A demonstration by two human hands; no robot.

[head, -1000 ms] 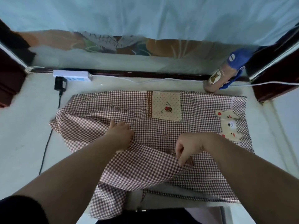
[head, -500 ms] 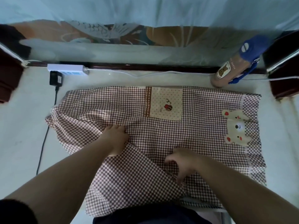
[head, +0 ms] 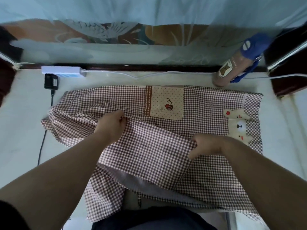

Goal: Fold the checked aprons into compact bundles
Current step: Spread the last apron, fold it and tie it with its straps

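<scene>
The apron (head: 207, 103) lay spread on the table (head: 25, 130). The left hand (head: 113, 127) pinched its raised near flap just left of the pocket (head: 166, 103), and the right hand (head: 207, 146) gripped the flap's right edge, so the first lengthwise fold seemed in hand. Next, the flap would need laying flat over the far half, edges matched, then smoothing.

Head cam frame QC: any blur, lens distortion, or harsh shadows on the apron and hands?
Head view: apron checks crisp mid-frame, left hand and right hand sharp; head view far corners smear; head view wide-angle stretch balloons the forearms at the bottom corners; head view light soft, faint shadow under the lifted fold, no glare on the cloth.
</scene>
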